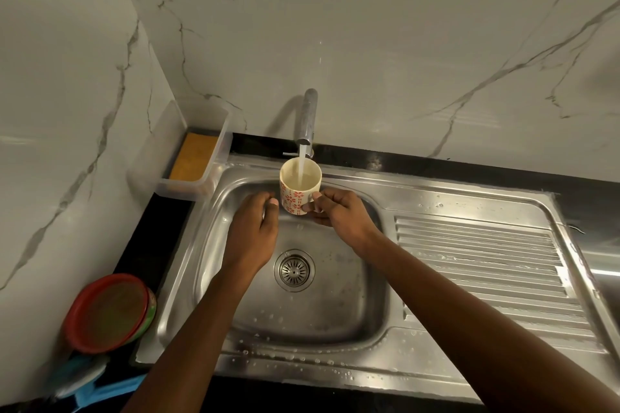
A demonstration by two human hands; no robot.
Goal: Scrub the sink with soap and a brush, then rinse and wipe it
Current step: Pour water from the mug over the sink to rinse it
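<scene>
- The stainless-steel sink basin point(339, 298) with a round drain strainer point(294, 270) sits in a black counter, wet with droplets.
- The right hand point(339, 213) grips the handle of a white mug with red flower print point(299, 189), held under running water from the chrome tap point(308, 121).
- The left hand point(253, 231) hovers beside the mug, fingers loosely bent, apparently holding nothing.
- A clear plastic tray point(214, 157) holds a yellow sponge point(194, 157) at the back left corner.

Right hand point(339, 211) pinching, left hand point(255, 225) loosely curled, both arms outstretched.
</scene>
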